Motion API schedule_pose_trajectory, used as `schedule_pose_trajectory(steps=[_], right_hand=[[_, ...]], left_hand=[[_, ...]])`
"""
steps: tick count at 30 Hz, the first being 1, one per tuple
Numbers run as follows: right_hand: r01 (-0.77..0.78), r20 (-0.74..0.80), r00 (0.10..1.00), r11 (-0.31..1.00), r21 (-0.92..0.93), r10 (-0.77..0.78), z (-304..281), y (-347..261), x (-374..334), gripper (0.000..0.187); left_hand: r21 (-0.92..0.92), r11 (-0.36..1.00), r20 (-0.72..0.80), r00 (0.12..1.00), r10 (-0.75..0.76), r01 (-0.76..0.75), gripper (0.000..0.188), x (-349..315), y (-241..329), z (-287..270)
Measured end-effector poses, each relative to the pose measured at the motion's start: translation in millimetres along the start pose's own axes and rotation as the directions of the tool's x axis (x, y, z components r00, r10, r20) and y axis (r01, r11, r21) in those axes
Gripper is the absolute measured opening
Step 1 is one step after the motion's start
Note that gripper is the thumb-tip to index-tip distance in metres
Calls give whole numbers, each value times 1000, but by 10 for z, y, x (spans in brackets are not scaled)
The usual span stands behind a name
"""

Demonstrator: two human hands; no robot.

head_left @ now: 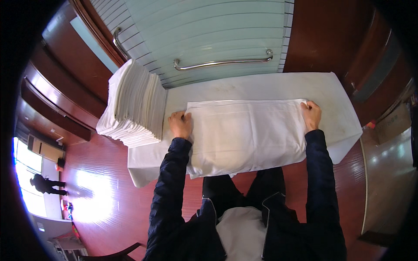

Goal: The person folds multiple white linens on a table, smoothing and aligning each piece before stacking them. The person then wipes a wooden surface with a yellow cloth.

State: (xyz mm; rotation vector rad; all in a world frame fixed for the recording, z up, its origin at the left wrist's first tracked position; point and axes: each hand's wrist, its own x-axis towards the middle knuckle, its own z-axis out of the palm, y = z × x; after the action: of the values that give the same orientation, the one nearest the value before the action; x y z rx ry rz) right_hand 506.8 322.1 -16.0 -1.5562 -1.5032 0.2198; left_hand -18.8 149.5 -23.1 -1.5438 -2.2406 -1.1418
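Observation:
A white cloth (248, 135), folded into a wide rectangle, lies on the covered table in front of me, and its near part hangs over the front edge. My left hand (180, 124) is closed at the cloth's left edge, close to the upper left corner, with its fingers curled on the fabric. At the far right corner, my right hand (311, 116) pinches the cloth between thumb and fingers. A tall stack of folded white cloths (133, 104) stands to the left of my left hand.
The table (257, 85) wears a white cover. Behind it, a metal bar (224, 65) runs along a pale green panel. Dark wooden doors flank the panel. A chair (115, 255) shows at the lower left, and a distant person (47, 184) stands by a bright window.

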Motion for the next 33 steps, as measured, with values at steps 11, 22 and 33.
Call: schedule_pose_trajectory(steps=[11, 22, 33], right_hand=[[-62, 23, 998, 998, -3, 62, 80, 86, 21, 25], [-111, 58, 994, 802, 587, 95, -492, 13, 91, 22], [336, 60, 909, 812, 476, -412, -2629, -1051, -316, 3]], left_hand=[[-124, 961, 290, 935, -204, 248, 22, 485, 64, 308], [-720, 582, 292, 926, -239, 377, 14, 432, 180, -592], [-837, 547, -32, 999, -8, -22, 11, -198, 947, -2502]])
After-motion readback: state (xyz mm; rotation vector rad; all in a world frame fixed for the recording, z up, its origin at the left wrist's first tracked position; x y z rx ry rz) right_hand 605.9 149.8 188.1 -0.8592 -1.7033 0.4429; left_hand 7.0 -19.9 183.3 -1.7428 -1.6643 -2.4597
